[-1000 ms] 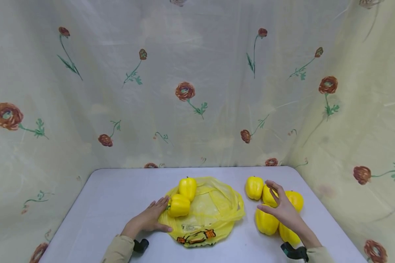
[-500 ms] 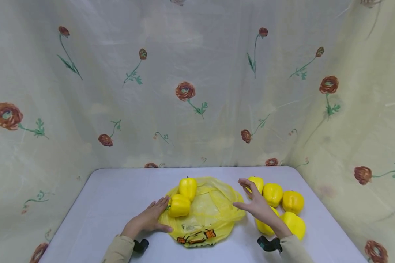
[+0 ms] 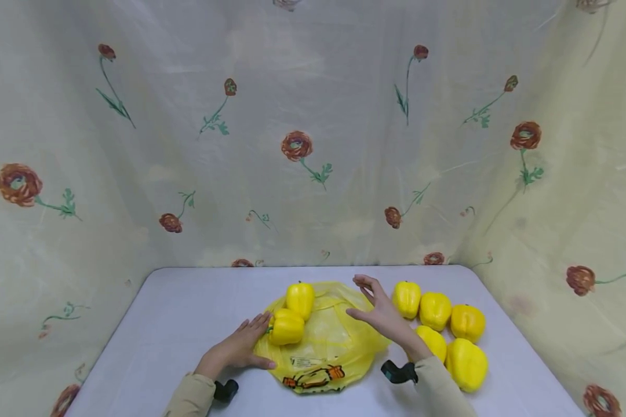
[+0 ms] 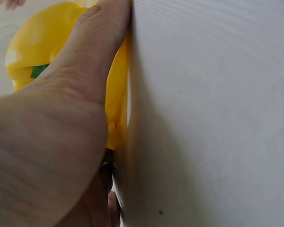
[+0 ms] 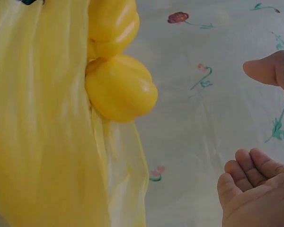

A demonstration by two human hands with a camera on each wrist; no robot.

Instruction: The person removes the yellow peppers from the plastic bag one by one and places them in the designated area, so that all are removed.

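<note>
A crumpled yellow plastic bag (image 3: 334,333) with orange and black print lies on the table. On its left part are two yellow bell peppers: one (image 3: 286,327) lies on its side, stem to the left, and the other (image 3: 299,300) stands just behind it. My left hand (image 3: 237,346) rests on the bag's left edge, fingers stretched out beside the nearer pepper. In the left wrist view that pepper (image 4: 42,38) shows its green stem past the thumb. My right hand (image 3: 386,318) hangs above the bag's right side, thumb and fingers apart, holding nothing.
Several more yellow bell peppers (image 3: 467,322) stand grouped on the right of the white table (image 3: 188,307). A flower-patterned curtain (image 3: 344,174) encloses the back and sides. Each wrist wears a black camera (image 3: 399,372).
From over the right-hand group of peppers, my right hand has moved left to above the bag, empty throughout. My left hand has stayed on the bag's edge. The view has shifted slightly.
</note>
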